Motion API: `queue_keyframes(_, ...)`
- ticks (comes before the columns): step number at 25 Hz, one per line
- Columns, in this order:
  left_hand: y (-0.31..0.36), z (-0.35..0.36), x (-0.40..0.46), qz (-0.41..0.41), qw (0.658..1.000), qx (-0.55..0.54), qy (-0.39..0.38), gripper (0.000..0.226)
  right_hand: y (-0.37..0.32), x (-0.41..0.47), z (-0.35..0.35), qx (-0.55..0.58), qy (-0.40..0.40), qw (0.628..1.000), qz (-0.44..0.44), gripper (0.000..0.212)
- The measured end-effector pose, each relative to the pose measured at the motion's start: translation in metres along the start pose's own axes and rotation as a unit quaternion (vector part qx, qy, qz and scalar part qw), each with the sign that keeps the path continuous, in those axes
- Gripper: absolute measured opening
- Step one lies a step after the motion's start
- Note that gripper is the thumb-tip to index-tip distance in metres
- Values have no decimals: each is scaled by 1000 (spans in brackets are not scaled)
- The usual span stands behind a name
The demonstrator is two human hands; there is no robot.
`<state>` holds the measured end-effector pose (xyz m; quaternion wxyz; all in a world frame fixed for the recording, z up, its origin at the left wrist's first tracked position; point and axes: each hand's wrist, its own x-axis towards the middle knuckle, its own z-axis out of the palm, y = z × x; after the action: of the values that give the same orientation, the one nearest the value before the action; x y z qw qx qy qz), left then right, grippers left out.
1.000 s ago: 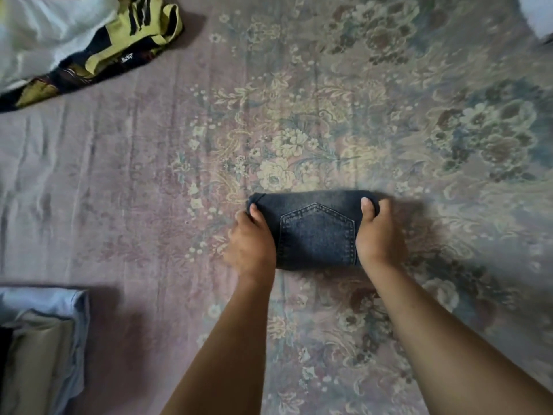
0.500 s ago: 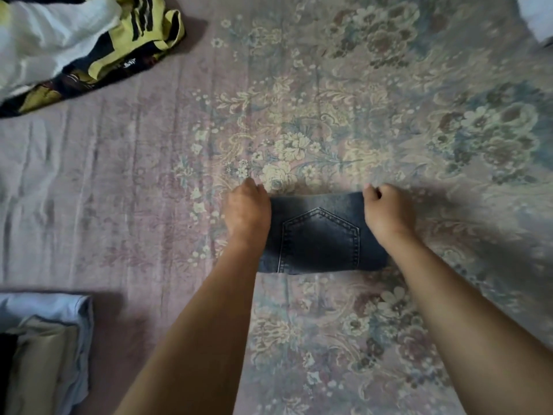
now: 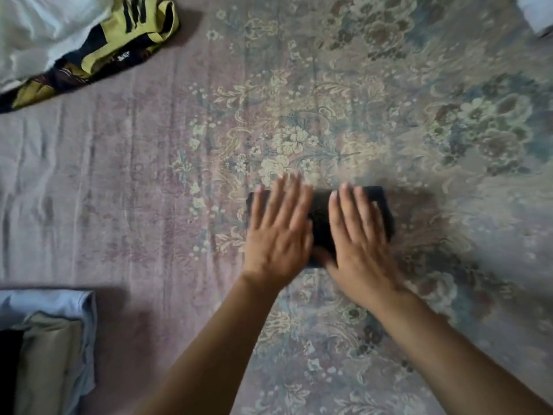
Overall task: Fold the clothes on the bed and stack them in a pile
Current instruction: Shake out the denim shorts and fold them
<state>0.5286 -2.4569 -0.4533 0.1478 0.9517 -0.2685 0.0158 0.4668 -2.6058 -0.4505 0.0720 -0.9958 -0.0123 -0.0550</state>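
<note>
Clothes: unfolded heap far left on the floral bed; folded pile near left. Folded jeans mid-bed. Left hand and right hand, fingers straight and spread, press flat on the jeans.

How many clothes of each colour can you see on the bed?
Dark blue: 1, the folded jeans under both hands.
Light blue: 1, the bottom of the pile.
Beige: 1, on the pile.
Black: 1, at the pile's left edge.
White: 1, top left.
Yellow and black: 1, beside it.
Total: 6
</note>
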Motion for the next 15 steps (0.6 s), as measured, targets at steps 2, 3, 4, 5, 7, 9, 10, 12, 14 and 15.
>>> queue_keyframes(2,1,24,-21,43,993,15,-107,64,2,-11,20,-45,-107,993,-36,112)
queue_keyframes(3,-4,36,-23,39,990,29,-136,72,9,-11,30,-68,-145,986,-40,117)
queue_keyframes(4,-10,45,-21,35,986,39,-155,78,14,-7,38,-85,-168,981,-35,122)
queue_keyframes(5,-14,53,-20,38,984,40,-168,82,19,-5,45,-85,-183,979,-33,126)
queue_keyframes(7,-19,56,-19,44,981,57,-180,87,28,-7,50,-61,-190,979,-30,130)
queue_keyframes(9,-23,46,-19,59,978,50,-191,95,31,-6,43,-54,-182,981,-45,132)
queue_keyframes(10,-25,40,-22,80,977,52,-190,102,34,-8,38,-56,-177,981,-58,133)
queue_keyframes(12,-28,35,-27,102,963,107,-227,118,43,-9,36,-67,-190,978,-58,138)
queue_keyframes(14,-32,35,-18,92,956,149,-236,121,47,1,35,-82,-212,972,-54,138)
queue_keyframes(15,-30,34,-14,88,957,156,-229,114,49,6,36,-83,-221,970,-60,134)
